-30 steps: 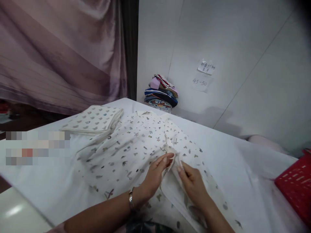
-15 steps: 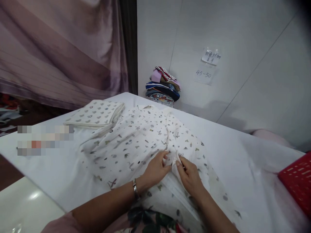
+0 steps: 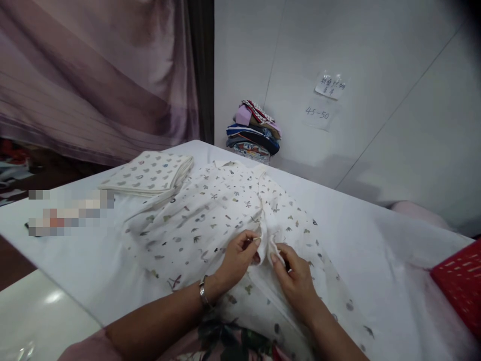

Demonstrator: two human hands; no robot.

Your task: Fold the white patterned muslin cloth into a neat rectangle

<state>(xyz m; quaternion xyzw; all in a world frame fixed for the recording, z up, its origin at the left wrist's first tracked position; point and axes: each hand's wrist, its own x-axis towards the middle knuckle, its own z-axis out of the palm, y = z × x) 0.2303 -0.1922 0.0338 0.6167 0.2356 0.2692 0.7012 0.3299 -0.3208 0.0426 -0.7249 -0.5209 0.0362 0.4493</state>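
A white garment [image 3: 210,220] printed with small leaves and shapes lies spread over the table, its front opening running down toward me. At that opening, my left hand [image 3: 238,255] pinches one edge between thumb and fingers. Just to the right, my right hand [image 3: 295,273] has its thumb and fingers closed on the opposite edge. A small gap shows between the two pinched edges. Below the hands, the lower part of the garment hangs toward my body.
A folded cloth [image 3: 150,173] with grey prints rests at the far left of the white table [image 3: 356,240]. Beyond the table is a stack of folded clothes [image 3: 253,133]. At the right edge stands a red perforated basket [image 3: 458,281]. A blurred-out item lies at left.
The edges of the opening have come apart between my hands. My left hand has closed into a pinch on its edge; my right hand keeps its hold, slightly lower.
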